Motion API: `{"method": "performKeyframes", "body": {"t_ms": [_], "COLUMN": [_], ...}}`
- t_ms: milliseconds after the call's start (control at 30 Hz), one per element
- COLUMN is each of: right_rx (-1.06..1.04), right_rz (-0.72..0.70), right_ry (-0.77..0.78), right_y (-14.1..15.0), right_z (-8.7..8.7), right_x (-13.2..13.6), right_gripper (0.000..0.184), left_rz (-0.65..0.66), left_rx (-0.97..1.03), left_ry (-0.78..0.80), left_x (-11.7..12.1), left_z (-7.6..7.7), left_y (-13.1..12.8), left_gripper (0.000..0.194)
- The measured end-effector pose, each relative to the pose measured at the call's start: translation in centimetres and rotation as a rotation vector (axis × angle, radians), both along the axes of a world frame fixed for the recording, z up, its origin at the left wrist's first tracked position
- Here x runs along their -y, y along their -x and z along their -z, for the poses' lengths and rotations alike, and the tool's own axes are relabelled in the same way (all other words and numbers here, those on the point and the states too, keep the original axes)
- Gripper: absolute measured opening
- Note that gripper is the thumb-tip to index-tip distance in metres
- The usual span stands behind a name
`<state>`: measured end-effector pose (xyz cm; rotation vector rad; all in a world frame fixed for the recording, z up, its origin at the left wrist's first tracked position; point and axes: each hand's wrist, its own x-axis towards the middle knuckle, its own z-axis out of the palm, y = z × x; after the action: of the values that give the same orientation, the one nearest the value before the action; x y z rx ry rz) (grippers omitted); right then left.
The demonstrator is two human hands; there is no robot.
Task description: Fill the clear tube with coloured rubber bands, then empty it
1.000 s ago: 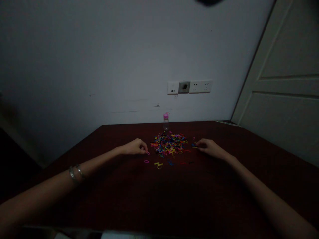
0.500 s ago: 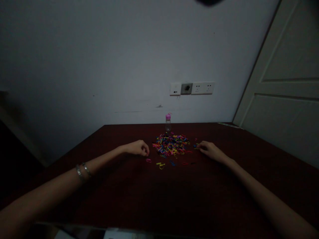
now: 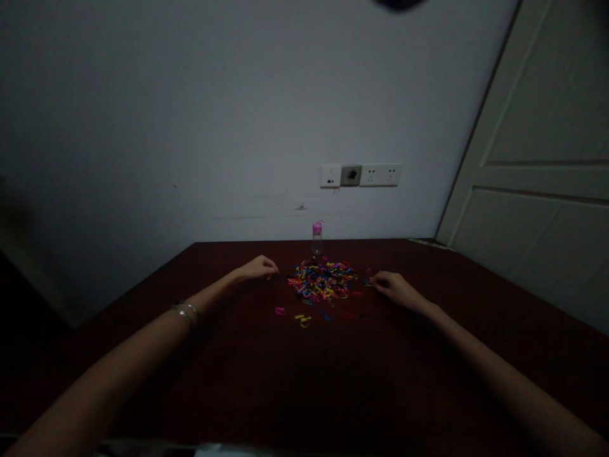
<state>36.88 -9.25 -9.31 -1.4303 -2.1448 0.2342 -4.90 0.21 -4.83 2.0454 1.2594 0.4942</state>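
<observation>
A heap of small pin-shaped plastic clips (image 3: 321, 280) in many colours lies on the dark red table. My left hand (image 3: 258, 268) hovers to the left of the heap, fingers loosely bent and apart, with nothing seen in them. Below it lie pink clips (image 3: 280, 311) close together. To the right of the heap, my right hand (image 3: 392, 287) pinches at small blue and yellow clips (image 3: 368, 282); its fingertips partly hide them. In a row in front of the heap are yellow clips (image 3: 303, 320), blue clips (image 3: 326, 315) and a dim red clip (image 3: 349, 315).
A small clear bottle (image 3: 317, 244) with a pink cap stands behind the heap, near the wall. Sockets and switches (image 3: 360, 175) are set in the wall. A pale panelled door (image 3: 533, 190) is at the right. The dark red table (image 3: 304, 387) reaches towards me.
My left hand set a pink clip down beside another pink one, then drew back up and left, its fingers loosening. My right hand has stayed almost in place. The view has shifted slightly.
</observation>
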Motion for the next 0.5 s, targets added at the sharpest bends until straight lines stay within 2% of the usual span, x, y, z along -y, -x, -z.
{"method": "performKeyframes", "body": {"t_ms": [100, 267, 367, 500], "right_rx": [-0.058, -0.082, -0.020, 0.073], "right_rz": [-0.041, -0.248, -0.312, -0.338], "right_ry": [-0.026, -0.029, -0.047, -0.059], "right_y": [2.1, 8.1, 11.4, 14.4], "right_z": [-1.4, -3.6, -4.0, -3.4], "right_x": [1.2, 4.0, 5.4, 5.9], "right_gripper": [0.018, 0.015, 0.014, 0.017], "left_rz": [-0.147, -0.277, -0.345, -0.423], "left_rx": [0.095, 0.146, 0.210, 0.332], "left_ry": [-0.152, -0.326, -0.368, -0.330], "left_x": [-0.9, -1.8, -2.1, -2.4], "left_z": [1.3, 2.6, 2.8, 3.5], "left_y": [-0.3, -1.9, -3.1, -4.3], "left_gripper": [0.029, 0.032, 0.033, 0.035]}}
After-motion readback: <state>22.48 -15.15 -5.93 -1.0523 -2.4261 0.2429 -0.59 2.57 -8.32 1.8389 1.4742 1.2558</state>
